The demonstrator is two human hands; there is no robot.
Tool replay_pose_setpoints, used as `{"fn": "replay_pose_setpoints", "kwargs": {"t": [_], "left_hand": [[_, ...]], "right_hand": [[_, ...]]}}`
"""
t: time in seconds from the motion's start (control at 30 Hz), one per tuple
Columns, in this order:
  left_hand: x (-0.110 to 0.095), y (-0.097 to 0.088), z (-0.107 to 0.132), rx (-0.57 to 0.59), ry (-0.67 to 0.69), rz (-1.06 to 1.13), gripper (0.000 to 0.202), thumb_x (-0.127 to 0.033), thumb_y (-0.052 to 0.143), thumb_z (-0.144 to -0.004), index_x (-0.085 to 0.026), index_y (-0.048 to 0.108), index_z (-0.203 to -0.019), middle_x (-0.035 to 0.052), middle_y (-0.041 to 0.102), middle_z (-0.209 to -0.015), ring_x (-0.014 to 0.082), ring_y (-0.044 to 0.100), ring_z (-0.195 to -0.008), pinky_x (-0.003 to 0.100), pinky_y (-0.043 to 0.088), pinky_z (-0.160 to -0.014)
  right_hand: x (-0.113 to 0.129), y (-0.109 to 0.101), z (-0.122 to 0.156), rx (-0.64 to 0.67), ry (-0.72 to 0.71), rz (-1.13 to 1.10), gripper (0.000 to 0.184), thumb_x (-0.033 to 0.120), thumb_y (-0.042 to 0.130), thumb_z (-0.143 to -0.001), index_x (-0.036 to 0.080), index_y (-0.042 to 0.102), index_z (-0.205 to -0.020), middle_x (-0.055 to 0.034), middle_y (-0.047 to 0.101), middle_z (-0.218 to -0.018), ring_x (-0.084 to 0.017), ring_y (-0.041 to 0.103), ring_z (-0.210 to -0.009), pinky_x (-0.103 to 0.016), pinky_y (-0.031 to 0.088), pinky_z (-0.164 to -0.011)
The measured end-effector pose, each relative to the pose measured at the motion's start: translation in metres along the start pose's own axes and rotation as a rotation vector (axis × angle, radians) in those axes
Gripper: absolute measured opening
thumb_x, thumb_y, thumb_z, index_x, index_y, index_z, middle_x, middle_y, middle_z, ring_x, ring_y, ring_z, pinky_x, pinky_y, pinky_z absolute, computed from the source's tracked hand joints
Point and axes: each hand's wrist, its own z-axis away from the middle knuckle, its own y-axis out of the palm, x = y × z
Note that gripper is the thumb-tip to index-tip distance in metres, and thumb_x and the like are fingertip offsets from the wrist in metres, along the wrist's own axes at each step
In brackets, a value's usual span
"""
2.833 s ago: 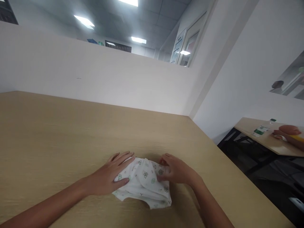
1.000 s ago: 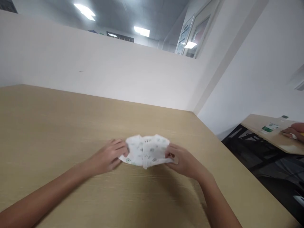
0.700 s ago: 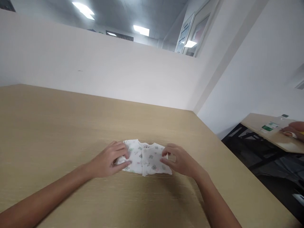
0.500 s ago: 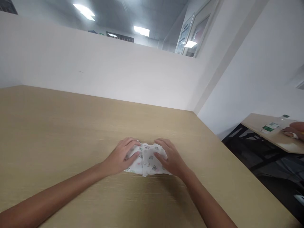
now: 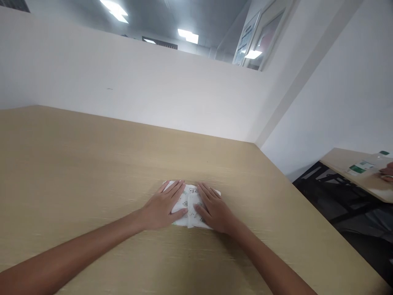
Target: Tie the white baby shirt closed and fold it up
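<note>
A small folded white cloth (image 5: 190, 205) with little printed figures lies on the wooden tabletop (image 5: 101, 172). A raised seam or fold runs down its middle. My left hand (image 5: 166, 207) rests flat over its left half, fingers stretched forward and thumb pointing to the seam. Over the right half lies my right hand (image 5: 213, 209), palm down with the fingers stretched out. Both palms cover much of the print, and neither hand grips the cloth. Whether it is a garment I cannot tell.
A white partition (image 5: 147, 90) rises behind the table's far edge, and a white wall (image 5: 331, 94) stands on the right. Beyond the right edge is another table (image 5: 340, 157) with a clear bottle (image 5: 365, 165). A person's hand (image 5: 387, 170) shows beside that bottle.
My hands have flattened from a curved hold onto the cloth, which now lies flatter and looks narrower. The view has shifted slightly.
</note>
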Motion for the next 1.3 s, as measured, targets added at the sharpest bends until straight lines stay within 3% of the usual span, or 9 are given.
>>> {"fn": "replay_pose_setpoints", "kwargs": {"t": [0.47, 0.8, 1.3], "left_hand": [[-0.0014, 0.0009, -0.0001, -0.007, -0.001, -0.016, 0.082, -0.065, 0.032, -0.105, -0.023, 0.001, -0.168, 0.0092, 0.021, -0.168, 0.0288, 0.022, -0.156, 0.051, 0.013, -0.128], [-0.0023, -0.0003, -0.0003, -0.015, -0.002, -0.009, 0.081, -0.065, 0.033, -0.105, -0.024, 0.003, -0.168, 0.0087, 0.023, -0.168, 0.0295, 0.024, -0.155, 0.051, 0.013, -0.128], [-0.0021, -0.0011, -0.0017, 0.056, -0.036, -0.042, 0.083, -0.068, 0.028, -0.104, -0.02, 0.006, -0.167, 0.0066, 0.019, -0.169, 0.0266, 0.018, -0.157, 0.048, 0.009, -0.128]], "right_hand": [[-0.0088, 0.0021, 0.0007, -0.001, -0.014, -0.064, 0.076, 0.061, 0.037, -0.107, 0.017, 0.02, -0.167, -0.0111, 0.022, -0.165, -0.027, 0.019, -0.156, -0.051, 0.021, -0.129], [-0.0047, -0.0005, 0.001, 0.059, -0.004, -0.01, 0.076, 0.062, 0.03, -0.109, 0.013, 0.019, -0.166, -0.0092, 0.015, -0.167, -0.025, 0.011, -0.157, -0.046, 0.015, -0.131], [-0.0054, -0.0003, 0.0009, 0.035, -0.002, -0.029, 0.077, 0.063, 0.033, -0.108, 0.015, 0.019, -0.167, -0.0093, 0.018, -0.166, -0.026, 0.015, -0.157, -0.05, 0.019, -0.13]]}}
